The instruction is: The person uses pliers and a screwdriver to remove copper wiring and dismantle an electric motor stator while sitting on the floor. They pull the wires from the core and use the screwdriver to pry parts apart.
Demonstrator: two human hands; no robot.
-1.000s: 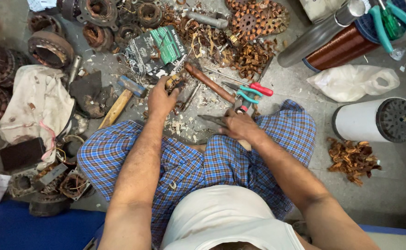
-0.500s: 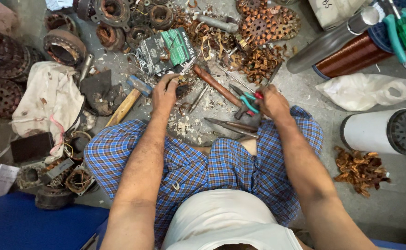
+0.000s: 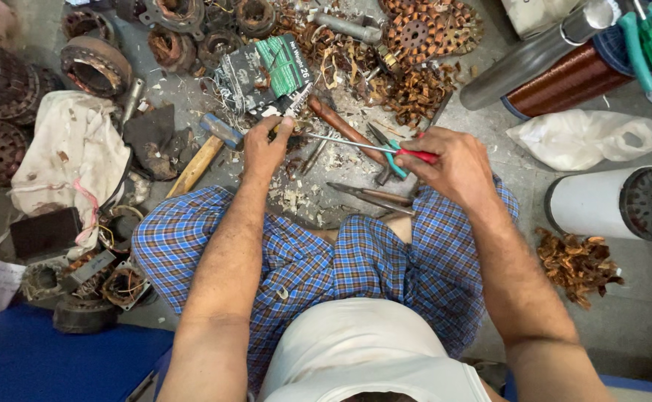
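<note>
Both hands [image 3: 266,149] [image 3: 452,164] forward (fingers closed)

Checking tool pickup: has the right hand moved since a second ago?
Yes. The right hand left the lap, going up toward the copper scrap pile, now gripping a red-handled screwdriver.

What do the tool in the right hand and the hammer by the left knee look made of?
Screwdriver in the right hand: thin bright metal shaft, glossy red handle, probably plastic. Hammer: pale grained handle, likely wood; dull grey-blue head, seemingly steel.
</note>
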